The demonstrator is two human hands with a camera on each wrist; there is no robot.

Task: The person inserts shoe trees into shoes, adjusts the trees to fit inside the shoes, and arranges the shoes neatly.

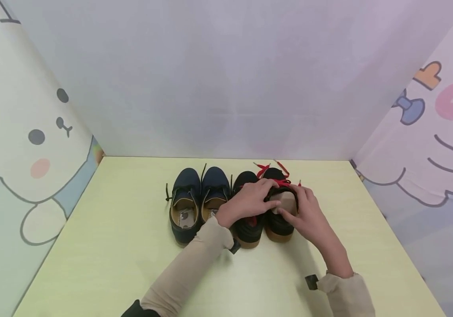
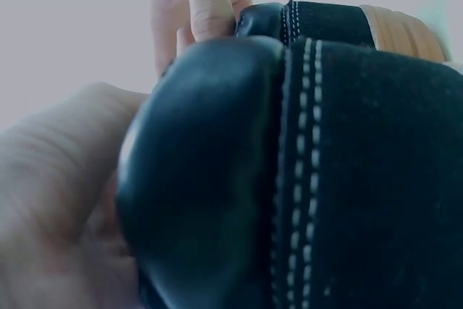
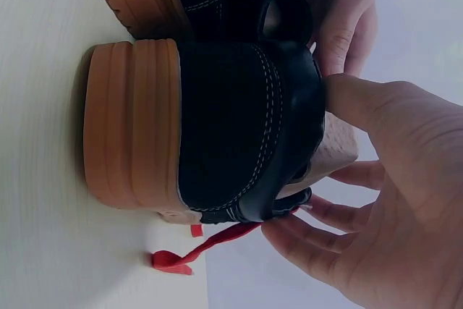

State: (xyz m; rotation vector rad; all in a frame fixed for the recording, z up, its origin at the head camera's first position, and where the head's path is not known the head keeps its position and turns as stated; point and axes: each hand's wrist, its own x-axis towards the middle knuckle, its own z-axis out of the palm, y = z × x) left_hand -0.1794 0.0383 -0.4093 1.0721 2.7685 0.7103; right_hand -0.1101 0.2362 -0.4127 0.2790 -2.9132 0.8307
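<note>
A black shoe (image 1: 279, 229) with red laces (image 1: 281, 182) and a tan sole (image 3: 134, 124) stands rightmost in a row. From its opening a beige flap (image 1: 285, 202) shows, also rising past the collar in the right wrist view. My left hand (image 1: 250, 199) reaches over the neighbouring black shoe (image 1: 248, 233), its thumb and fingers curled at the left side of the opening. The right hand (image 1: 309, 213) grips the opening's right side, thumb at the collar and fingers along the far side. The left wrist view shows a black heel (image 2: 210, 171) close up.
Two navy shoes (image 1: 186, 180) with dark laces stand side by side, left of the black pair, toes toward the back. All are on a pale yellow table (image 1: 131, 237). A plain back wall (image 1: 226, 88) and cartoon-printed side walls (image 1: 420, 176) enclose it.
</note>
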